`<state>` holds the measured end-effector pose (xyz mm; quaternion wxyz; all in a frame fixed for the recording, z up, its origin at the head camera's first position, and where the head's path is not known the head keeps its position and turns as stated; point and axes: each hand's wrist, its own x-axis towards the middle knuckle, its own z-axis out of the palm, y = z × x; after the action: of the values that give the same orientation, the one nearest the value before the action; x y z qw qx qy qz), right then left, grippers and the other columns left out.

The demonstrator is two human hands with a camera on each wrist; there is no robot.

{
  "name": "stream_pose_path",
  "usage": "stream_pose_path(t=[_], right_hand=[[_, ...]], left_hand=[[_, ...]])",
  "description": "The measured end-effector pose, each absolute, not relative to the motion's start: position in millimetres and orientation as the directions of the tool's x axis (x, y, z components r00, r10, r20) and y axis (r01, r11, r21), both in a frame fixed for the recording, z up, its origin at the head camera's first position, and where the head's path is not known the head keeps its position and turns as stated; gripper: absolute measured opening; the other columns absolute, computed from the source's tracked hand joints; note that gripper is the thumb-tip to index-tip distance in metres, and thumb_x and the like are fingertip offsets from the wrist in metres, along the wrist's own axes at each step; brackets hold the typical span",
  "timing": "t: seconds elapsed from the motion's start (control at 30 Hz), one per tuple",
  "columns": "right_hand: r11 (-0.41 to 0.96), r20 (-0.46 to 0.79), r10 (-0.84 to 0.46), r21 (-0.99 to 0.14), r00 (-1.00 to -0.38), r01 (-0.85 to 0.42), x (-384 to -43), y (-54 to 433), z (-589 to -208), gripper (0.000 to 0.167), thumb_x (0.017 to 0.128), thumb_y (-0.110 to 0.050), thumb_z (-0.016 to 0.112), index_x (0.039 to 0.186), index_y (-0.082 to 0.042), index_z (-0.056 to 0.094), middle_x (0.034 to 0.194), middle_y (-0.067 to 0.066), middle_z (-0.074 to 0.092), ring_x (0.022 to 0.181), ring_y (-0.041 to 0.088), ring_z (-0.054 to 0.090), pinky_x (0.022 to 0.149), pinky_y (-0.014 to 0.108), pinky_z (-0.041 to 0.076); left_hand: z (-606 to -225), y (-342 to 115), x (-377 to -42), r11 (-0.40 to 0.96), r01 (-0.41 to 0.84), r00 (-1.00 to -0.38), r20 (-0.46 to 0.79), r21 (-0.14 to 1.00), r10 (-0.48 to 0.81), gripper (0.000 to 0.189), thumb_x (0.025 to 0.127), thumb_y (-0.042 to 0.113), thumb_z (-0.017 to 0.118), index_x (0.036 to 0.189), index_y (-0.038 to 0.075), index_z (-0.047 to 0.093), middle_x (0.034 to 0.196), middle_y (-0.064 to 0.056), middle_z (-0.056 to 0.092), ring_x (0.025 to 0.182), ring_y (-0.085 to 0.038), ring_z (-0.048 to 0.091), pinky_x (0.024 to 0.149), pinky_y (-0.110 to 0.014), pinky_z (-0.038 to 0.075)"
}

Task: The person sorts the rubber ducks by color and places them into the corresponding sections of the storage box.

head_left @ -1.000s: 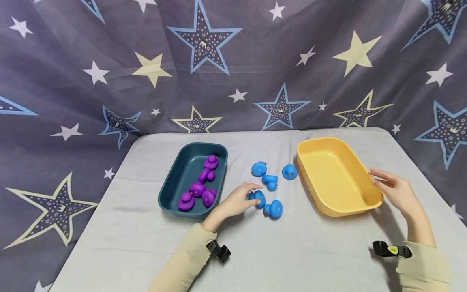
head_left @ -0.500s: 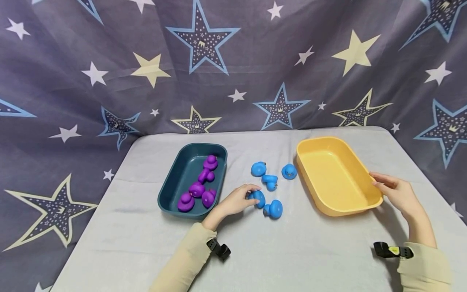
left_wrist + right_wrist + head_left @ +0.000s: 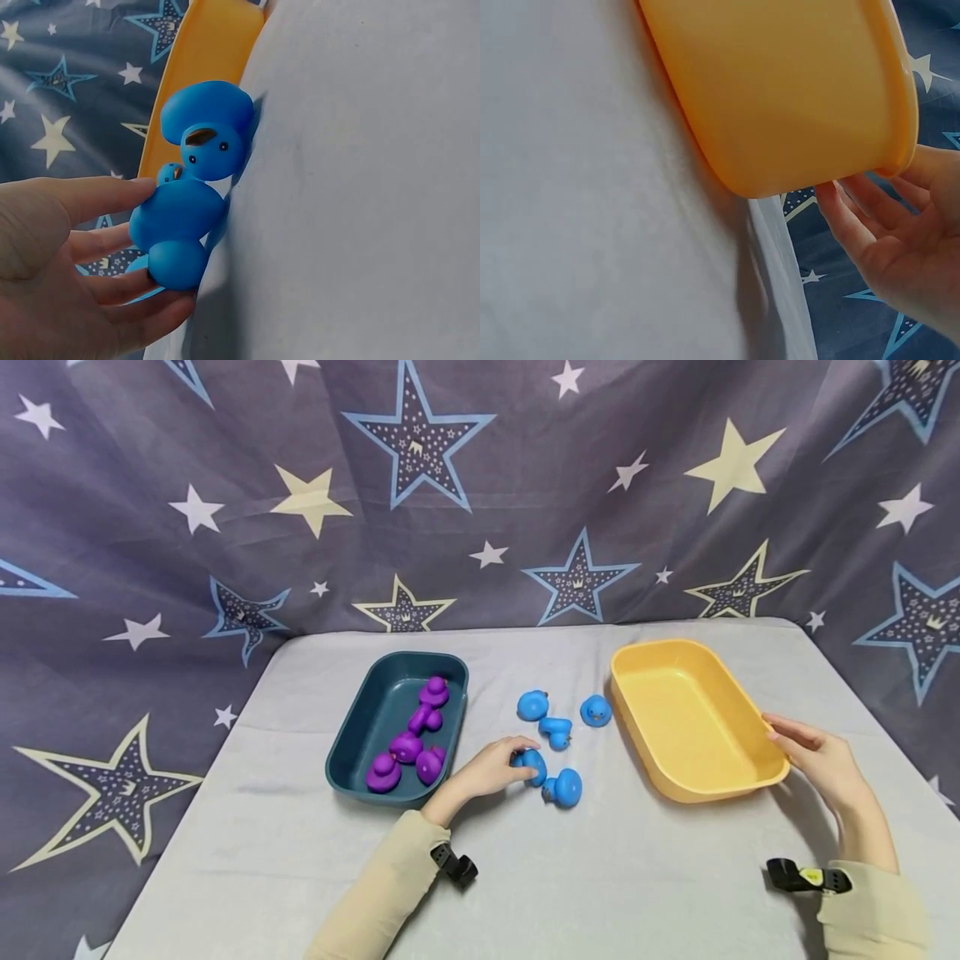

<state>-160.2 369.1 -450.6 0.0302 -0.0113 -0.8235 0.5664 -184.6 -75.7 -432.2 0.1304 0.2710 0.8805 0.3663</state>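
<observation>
In the head view my left hand is at a blue rubber duck that lies tipped on the cloth. Its thumb presses one side of the duck's body while the other fingers curl round from the opposite side, as the left wrist view shows. A second blue duck lies close against it. On the right, my right hand touches the outer side of the yellow bin near its rim. Fingers of that hand reach along the wall, loosely extended, in the right wrist view.
A dark green bin with several purple rubber ducks stands left of my left hand. Beyond that hand lie more blue ducks, one near the yellow bin's left wall. A star-patterned curtain rises behind the cloth-covered table.
My left fingers have closed in on the blue duck, which stays in place. My right fingers have come slightly closer onto the yellow bin's rim. The bins and other ducks have not moved.
</observation>
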Motion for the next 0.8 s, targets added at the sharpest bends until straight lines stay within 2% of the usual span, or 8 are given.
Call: stream_pose_path(t=[0.13, 0.37, 0.57, 0.8], right_hand=[[0.293, 0.045, 0.036, -0.956, -0.998, -0.032, -153.0, 360.0, -439.1, 0.031, 0.088, -0.016, 0.055, 0.119, -0.021, 0.058, 0.093, -0.033, 0.056, 0.084, -0.016, 0.051, 0.068, 0.005, 0.04], [0.247, 0.043, 0.034, -0.969, -0.998, -0.033, -149.3, 357.3, -438.1, 0.031, 0.088, -0.015, 0.054, 0.117, -0.022, 0.059, 0.093, -0.031, 0.056, 0.084, -0.015, 0.051, 0.068, 0.005, 0.041], [0.235, 0.041, 0.032, -0.972, -0.999, -0.033, -150.4, 358.0, -438.3, 0.03, 0.088, -0.015, 0.055, 0.117, -0.022, 0.059, 0.093, -0.031, 0.057, 0.084, -0.015, 0.051, 0.067, 0.005, 0.041], [0.219, 0.025, 0.035, -0.976, -0.999, -0.017, -150.2, 357.2, -437.0, 0.03, 0.088, -0.014, 0.055, 0.116, -0.023, 0.059, 0.093, -0.031, 0.057, 0.084, -0.015, 0.051, 0.067, 0.005, 0.041]], left_hand=[[-432.4, -74.8, -185.0, 0.585, 0.385, -0.819, -0.027, 0.714, 0.573, 0.037, 0.079, 0.014, 0.065, 0.113, 0.001, 0.056, 0.108, -0.011, 0.057, 0.101, -0.022, 0.051, 0.089, -0.032, 0.039], [-431.9, -76.0, -183.2, 0.572, 0.386, -0.829, 0.0, 0.724, 0.559, 0.033, 0.075, 0.015, 0.07, 0.104, 0.005, 0.059, 0.097, -0.008, 0.059, 0.091, -0.019, 0.053, 0.083, -0.031, 0.041], [-428.3, -78.9, -183.6, 0.559, 0.375, -0.837, 0.01, 0.739, 0.548, 0.035, 0.075, 0.015, 0.07, 0.106, 0.003, 0.059, 0.098, -0.008, 0.059, 0.09, -0.02, 0.052, 0.081, -0.033, 0.042], [-423.4, -80.4, -185.3, 0.542, 0.359, -0.848, 0.023, 0.76, 0.529, 0.036, 0.076, 0.016, 0.069, 0.108, 0.004, 0.058, 0.099, -0.006, 0.058, 0.087, -0.018, 0.052, 0.076, -0.027, 0.041]])
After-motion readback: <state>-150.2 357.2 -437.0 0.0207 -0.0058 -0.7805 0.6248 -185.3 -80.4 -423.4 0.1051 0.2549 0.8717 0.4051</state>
